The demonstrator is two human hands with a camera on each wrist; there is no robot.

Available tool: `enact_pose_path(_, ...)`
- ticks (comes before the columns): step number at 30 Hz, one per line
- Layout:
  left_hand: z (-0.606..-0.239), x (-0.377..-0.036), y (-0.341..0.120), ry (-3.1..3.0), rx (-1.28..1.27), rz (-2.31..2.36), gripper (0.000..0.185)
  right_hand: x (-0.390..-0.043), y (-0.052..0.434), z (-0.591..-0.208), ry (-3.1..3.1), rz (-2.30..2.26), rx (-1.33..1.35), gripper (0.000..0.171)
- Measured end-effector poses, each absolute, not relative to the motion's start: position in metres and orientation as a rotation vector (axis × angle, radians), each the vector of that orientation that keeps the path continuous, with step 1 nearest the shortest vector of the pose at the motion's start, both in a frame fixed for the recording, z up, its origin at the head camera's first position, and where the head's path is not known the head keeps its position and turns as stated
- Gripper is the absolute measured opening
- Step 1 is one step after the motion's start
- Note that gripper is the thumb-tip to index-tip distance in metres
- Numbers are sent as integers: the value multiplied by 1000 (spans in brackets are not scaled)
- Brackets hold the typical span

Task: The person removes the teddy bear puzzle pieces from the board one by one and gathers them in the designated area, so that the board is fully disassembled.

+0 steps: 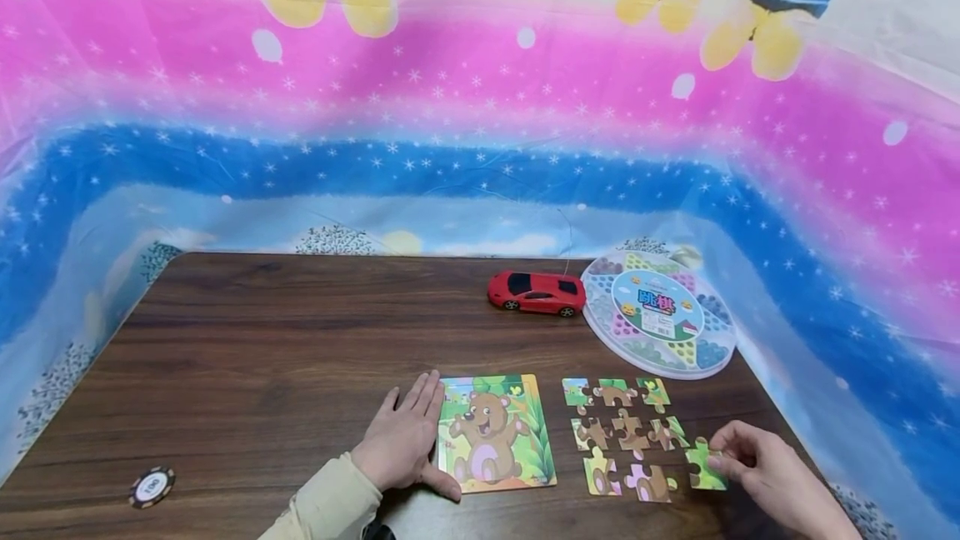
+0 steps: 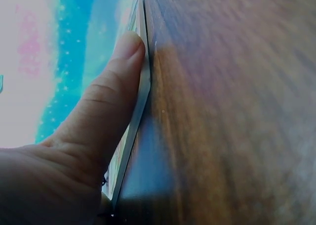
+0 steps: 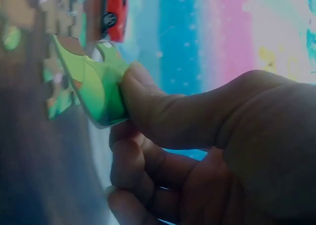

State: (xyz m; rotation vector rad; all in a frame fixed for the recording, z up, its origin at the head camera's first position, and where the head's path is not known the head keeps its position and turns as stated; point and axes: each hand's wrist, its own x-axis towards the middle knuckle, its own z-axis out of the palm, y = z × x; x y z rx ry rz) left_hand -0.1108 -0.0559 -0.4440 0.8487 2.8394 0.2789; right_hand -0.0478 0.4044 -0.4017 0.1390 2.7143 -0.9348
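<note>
My left hand (image 1: 405,444) lies with straight fingers along the left edge of a square bear-picture puzzle board (image 1: 489,436). Its thumb (image 2: 106,94) rests over the board's near edge in the left wrist view. Thumb and fingers of my right hand (image 1: 768,469) pinch a green puzzle piece (image 3: 96,84), at the right end of the loose pieces. Between the board and that piece, several loose puzzle pieces (image 1: 633,432) are spread in rough rows, showing brown bear parts and green background. In the head view the pinched green piece (image 1: 703,467) stands beside the bottom row.
A red toy car (image 1: 536,293) stands at the back, touching or close to a round Chinese checkers box (image 1: 600,319). On the left of the brown table (image 1: 262,357) lies a poker chip (image 1: 152,487). A patterned cloth (image 1: 465,165) hangs behind and around the table.
</note>
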Motion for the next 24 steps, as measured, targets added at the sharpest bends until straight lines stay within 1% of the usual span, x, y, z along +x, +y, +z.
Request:
enact_pose_path(3, -444, -111, -56, 2839, 848, 281, 133, -49, 412, -412, 2629, -970, 59, 29)
enact_pose_path(10, -444, -111, -56, 2839, 851, 280, 133, -54, 413, -427, 2564, -983, -14, 29)
enact_pose_path(14, -444, -111, -56, 2847, 855, 272, 133, -57, 410, -432, 2584, -944, 27, 26)
enact_pose_path(20, -443, -111, -56, 2852, 855, 261, 133, -59, 404, -435, 2630, -863, 170, 20)
enact_pose_path(24, -443, -110, -56, 2861, 862, 256, 132, -61, 400, -437, 2624, -821, 268, 22)
